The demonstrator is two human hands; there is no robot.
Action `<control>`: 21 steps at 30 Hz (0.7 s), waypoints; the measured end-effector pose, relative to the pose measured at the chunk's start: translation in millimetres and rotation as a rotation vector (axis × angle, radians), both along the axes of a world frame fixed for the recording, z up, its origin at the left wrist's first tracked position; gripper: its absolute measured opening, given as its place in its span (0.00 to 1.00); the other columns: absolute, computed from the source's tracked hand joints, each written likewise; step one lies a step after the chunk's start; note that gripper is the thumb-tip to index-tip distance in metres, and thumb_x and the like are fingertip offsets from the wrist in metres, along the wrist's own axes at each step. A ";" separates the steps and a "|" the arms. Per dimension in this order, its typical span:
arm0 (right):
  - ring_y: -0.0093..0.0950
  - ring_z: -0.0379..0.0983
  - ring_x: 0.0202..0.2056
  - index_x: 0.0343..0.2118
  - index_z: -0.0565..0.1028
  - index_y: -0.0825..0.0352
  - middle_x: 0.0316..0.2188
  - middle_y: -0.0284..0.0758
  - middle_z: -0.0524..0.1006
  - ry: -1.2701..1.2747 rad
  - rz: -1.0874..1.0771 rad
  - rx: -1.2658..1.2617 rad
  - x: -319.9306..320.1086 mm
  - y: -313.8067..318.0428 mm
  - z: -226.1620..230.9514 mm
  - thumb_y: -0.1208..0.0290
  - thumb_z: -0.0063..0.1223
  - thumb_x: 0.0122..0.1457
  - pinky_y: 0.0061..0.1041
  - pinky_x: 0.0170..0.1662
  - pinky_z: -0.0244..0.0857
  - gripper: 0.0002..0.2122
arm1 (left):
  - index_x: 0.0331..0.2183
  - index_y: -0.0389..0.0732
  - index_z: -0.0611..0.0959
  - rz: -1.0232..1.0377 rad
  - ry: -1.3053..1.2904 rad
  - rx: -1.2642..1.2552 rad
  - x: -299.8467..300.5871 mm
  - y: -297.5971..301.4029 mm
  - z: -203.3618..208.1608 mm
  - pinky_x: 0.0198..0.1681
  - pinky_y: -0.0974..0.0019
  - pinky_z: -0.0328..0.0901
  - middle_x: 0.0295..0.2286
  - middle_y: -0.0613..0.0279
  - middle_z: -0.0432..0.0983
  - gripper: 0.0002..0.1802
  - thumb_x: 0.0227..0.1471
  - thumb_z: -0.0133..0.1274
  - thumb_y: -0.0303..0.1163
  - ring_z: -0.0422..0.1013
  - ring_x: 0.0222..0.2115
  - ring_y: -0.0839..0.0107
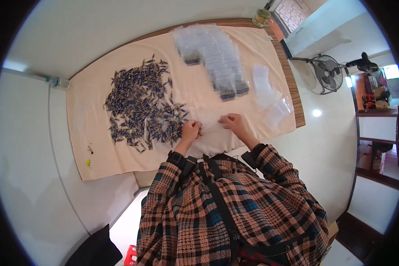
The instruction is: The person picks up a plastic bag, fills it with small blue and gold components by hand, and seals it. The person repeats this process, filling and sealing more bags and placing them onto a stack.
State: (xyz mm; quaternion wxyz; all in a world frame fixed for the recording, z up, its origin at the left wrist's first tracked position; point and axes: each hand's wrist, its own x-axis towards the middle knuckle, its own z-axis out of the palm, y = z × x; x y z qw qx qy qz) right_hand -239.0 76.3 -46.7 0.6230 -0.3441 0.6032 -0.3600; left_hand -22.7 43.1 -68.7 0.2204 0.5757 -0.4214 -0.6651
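My left hand (191,131) is closed, fingertips pinched together, beside the right edge of a wide pile of small dark-blue stick-shaped pieces with gold-coloured parts (139,102). My right hand (233,123) is closed too, its thumb and forefinger pressed together a short way to the right. Between the hands lies a pale, see-through patch (209,122) that looks like clear plastic, hard to tell from the cloth. What either hand pinches is too faint to make out. Beyond them, filled clear plastic bags (219,60) overlap in rows, dark pieces showing at their near ends.
Loose clear bags (264,86) lie at the table's right side. A cream cloth (91,115) covers the wood-edged table. A glass mug (262,17) stands at the far right corner, a clear jar (59,83) at the left edge. A black fan (327,73) is off to the right.
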 end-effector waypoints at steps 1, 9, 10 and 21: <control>0.19 0.71 0.31 0.29 0.76 0.72 0.27 0.33 0.77 0.160 0.014 -0.020 -7.4 2.2 0.8 0.66 0.49 0.56 0.20 0.34 0.67 0.12 | 0.29 0.35 0.76 -0.002 0.017 0.012 -5.4 -0.4 0.8 0.13 0.74 0.61 0.18 0.63 0.72 0.09 0.51 0.46 0.30 0.69 0.14 0.76; 0.34 0.73 0.29 0.37 0.73 0.72 0.26 0.43 0.76 0.720 -0.012 -0.229 -16.3 1.0 8.4 0.65 0.54 0.50 0.30 0.35 0.67 0.15 | 0.31 0.33 0.77 -0.066 0.060 -0.122 -6.9 2.1 1.9 0.15 0.70 0.64 0.20 0.60 0.73 0.10 0.51 0.44 0.29 0.70 0.15 0.74; 0.34 0.73 0.29 0.37 0.73 0.72 0.26 0.43 0.76 0.740 -0.033 -0.234 -18.9 4.6 6.7 0.65 0.54 0.50 0.30 0.35 0.67 0.15 | 0.32 0.33 0.77 -0.181 0.006 -0.148 -6.1 -0.9 1.5 0.18 0.67 0.65 0.21 0.57 0.74 0.11 0.51 0.45 0.30 0.71 0.16 0.70; 0.42 0.63 0.45 0.51 0.60 0.68 0.44 0.47 0.66 1.100 0.220 -0.648 21.6 -9.4 39.3 0.65 0.53 0.48 0.35 0.47 0.59 0.27 | 0.37 0.37 0.78 -0.515 -0.324 -0.619 47.3 3.1 -13.5 0.35 0.61 0.66 0.30 0.48 0.75 0.14 0.47 0.48 0.32 0.72 0.32 0.55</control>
